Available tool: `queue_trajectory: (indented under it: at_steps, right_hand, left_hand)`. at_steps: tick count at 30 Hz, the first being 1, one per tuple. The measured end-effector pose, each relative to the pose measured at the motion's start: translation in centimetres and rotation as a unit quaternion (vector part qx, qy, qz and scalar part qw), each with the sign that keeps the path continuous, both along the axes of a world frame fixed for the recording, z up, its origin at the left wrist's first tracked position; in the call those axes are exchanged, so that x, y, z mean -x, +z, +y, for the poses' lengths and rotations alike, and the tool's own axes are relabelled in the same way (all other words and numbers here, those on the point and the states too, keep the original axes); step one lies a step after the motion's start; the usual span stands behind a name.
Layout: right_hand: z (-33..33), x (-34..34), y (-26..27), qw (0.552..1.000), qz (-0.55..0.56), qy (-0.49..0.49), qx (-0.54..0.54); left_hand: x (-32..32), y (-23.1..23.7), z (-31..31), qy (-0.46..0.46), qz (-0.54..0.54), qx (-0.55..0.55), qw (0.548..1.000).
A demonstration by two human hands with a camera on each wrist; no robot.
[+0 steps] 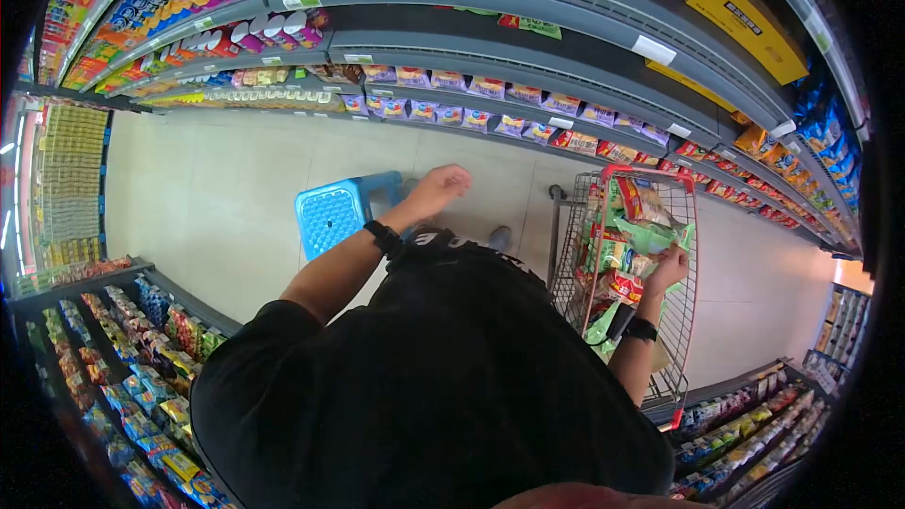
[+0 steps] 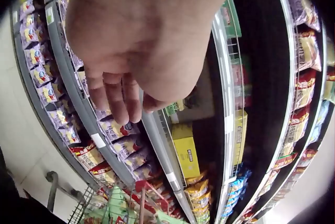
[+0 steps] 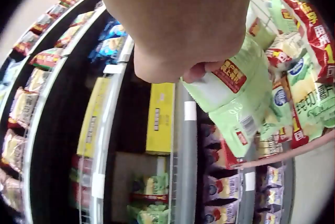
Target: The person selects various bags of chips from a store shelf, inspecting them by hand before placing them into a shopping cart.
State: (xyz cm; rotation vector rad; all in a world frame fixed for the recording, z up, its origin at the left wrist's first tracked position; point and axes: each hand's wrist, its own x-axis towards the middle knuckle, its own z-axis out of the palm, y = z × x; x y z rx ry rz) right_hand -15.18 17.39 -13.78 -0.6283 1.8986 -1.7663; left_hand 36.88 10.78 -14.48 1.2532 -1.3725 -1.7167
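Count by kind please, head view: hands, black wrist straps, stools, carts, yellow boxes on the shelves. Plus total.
Left hand and right hand: 2
Black wrist straps: 2
Blue stool: 1
Shopping cart: 1
Yellow boxes: 2, one only partly visible
Total: 8

Blue stool (image 1: 329, 217) on floor (image 1: 217, 170); yellow box (image 1: 745, 24) on shelf (image 1: 528, 2).

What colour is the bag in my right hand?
The bag is mostly pale green, clearest in the right wrist view.
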Motion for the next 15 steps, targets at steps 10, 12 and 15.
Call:
queue_trajectory:
  at_steps: [10,12,15]
  right_hand:
    - [-10.0,-27.6,10.8,0.905,0.011,0.425,0.038]
    - [-11.8,-34.8,12.7,0.826,-0.033,0.562,-0.033]
    - [-13.6,-42.5,12.4,0.707,0.019,0.705,-0.039]
  left_hand:
    - [-9.3,4.7,-5.9,-0.016,0.214,-0.267,0.939]
    - [-11.9,6.2,-6.2,0.025,0.306,-0.294,0.905]
    - [-16.3,7.7,-6.4,0.113,0.438,-0.278,0.848]
